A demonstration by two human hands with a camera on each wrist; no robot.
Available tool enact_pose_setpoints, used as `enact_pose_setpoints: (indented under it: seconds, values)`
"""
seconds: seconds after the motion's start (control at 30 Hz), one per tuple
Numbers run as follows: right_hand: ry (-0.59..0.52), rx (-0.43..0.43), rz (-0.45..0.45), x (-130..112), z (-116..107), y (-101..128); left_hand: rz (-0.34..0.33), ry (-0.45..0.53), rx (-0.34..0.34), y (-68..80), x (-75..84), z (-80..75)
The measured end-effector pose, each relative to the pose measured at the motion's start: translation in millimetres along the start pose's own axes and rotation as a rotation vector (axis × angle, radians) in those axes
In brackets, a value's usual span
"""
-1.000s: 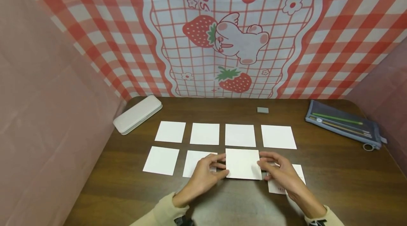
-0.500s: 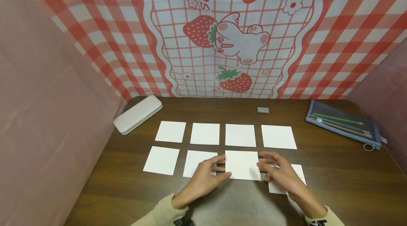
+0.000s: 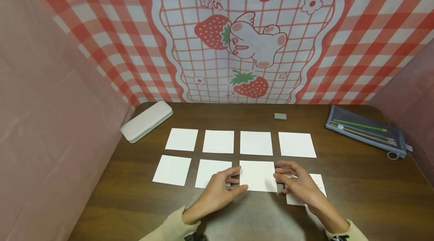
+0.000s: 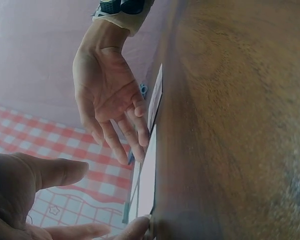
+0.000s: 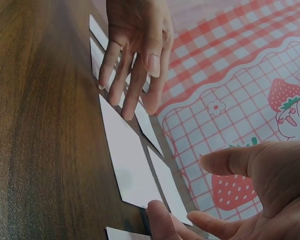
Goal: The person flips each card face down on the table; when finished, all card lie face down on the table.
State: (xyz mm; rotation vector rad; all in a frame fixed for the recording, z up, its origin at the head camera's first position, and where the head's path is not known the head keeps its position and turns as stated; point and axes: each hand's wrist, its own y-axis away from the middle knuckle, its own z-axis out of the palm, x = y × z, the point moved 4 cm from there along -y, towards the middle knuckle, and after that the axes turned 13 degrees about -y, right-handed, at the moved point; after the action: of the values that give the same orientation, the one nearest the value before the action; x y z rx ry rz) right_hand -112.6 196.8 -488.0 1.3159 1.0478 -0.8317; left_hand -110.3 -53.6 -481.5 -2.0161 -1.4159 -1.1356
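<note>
A blank white square card (image 3: 258,176) lies flat on the wooden table, third from the left in the near row. At its left edge my left hand (image 3: 217,192) rests with fingers apart and relaxed, partly over the second card (image 3: 205,171) of that row. My right hand (image 3: 300,184) is at the card's right edge, fingers loosely spread. Under the right hand lies a fourth card (image 3: 318,182) with small faint marks on it, largely hidden. In the right wrist view the middle card (image 5: 127,155) sits flat between both hands.
Behind is a far row of white cards (image 3: 255,143). A white case (image 3: 147,121) stands at the back left, a small grey block (image 3: 280,116) at the back, and a blue mesh pencil pouch (image 3: 367,130) at the right. A strawberry-print cloth (image 3: 237,37) hangs behind the table.
The middle card has come down slightly toward me and a touch left, and now lies flat in the row. Both hands have barely moved, the left thumb shifting slightly right.
</note>
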Motion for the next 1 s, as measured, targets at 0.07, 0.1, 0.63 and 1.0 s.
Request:
enact_pose_setpoints:
  seconds: [0.07,0.1,0.63,1.0]
  values:
    - [0.004,-0.001,-0.004,0.2,-0.8,0.2,-0.004,-0.005,0.0,0.2,0.6,0.3]
    - [0.004,-0.003,-0.006,0.4,-1.3,0.4,-0.004,-0.009,0.0,0.3,0.9,0.3]
    - [-0.036,0.022,-0.028,-2.1,-26.0,12.2,0.064,0.064,-0.016,-10.9,14.2,12.5]
    - [0.044,0.097,-0.036,7.4,-65.9,26.1,0.067,0.229,-0.153,-23.5,33.8,46.5]
